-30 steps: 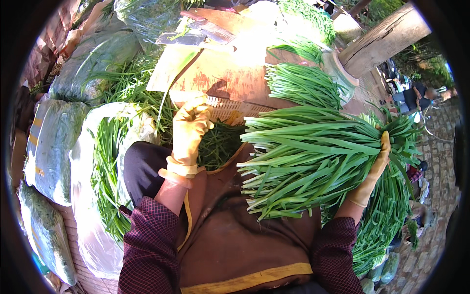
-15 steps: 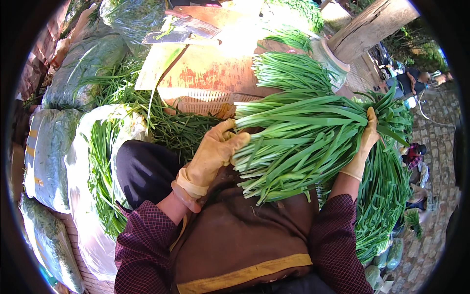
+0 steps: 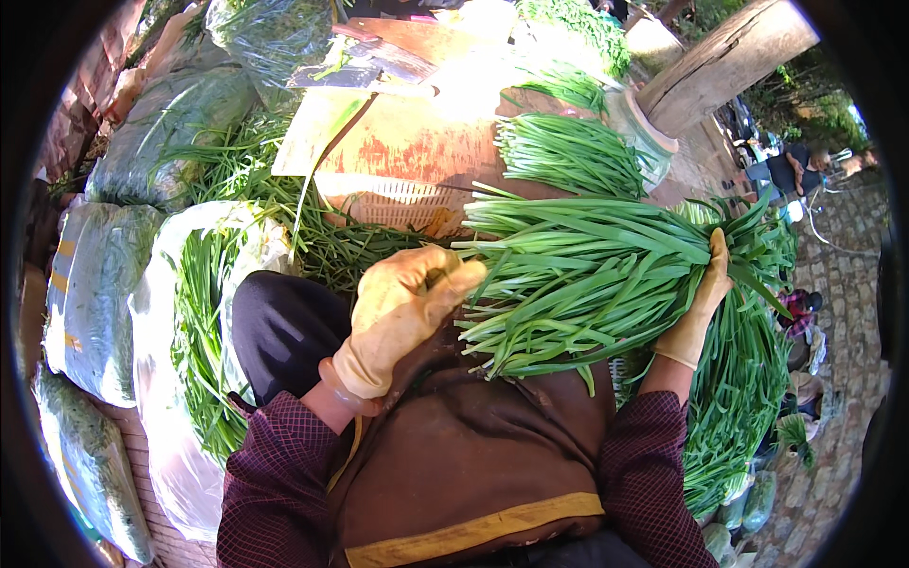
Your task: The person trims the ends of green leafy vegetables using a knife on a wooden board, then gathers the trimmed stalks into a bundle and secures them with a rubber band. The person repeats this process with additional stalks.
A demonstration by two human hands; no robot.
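A large fanned bunch of garlic chives (image 3: 587, 275) lies across in front of me, pale stem ends to the left and green leaves to the right. Wrapped round its leafy end is my right hand (image 3: 705, 298), in a pale yellow rubber glove. My left hand (image 3: 402, 312), gloved alike, is closed with thumb and fingers together just beside the stem ends. Whatever it may pinch is too small or hidden to make out. Beyond the held bunch, another bunch of chives (image 3: 571, 154) rests at the edge of a reddish worn board (image 3: 398, 142).
A broad-bladed knife (image 3: 346, 76) lies on the board's far left. Loose greens (image 3: 355, 248) hang below it. Plastic-wrapped bundles (image 3: 106, 293) and an open bag of greens (image 3: 156, 379) fill the left. More chives (image 3: 734, 407) are heaped at right, near a wooden post (image 3: 729, 66).
My left hand has drawn slightly left and turned, its fingers curling in more. The stem ends have shifted a little, and my right hand keeps its hold on the chives.
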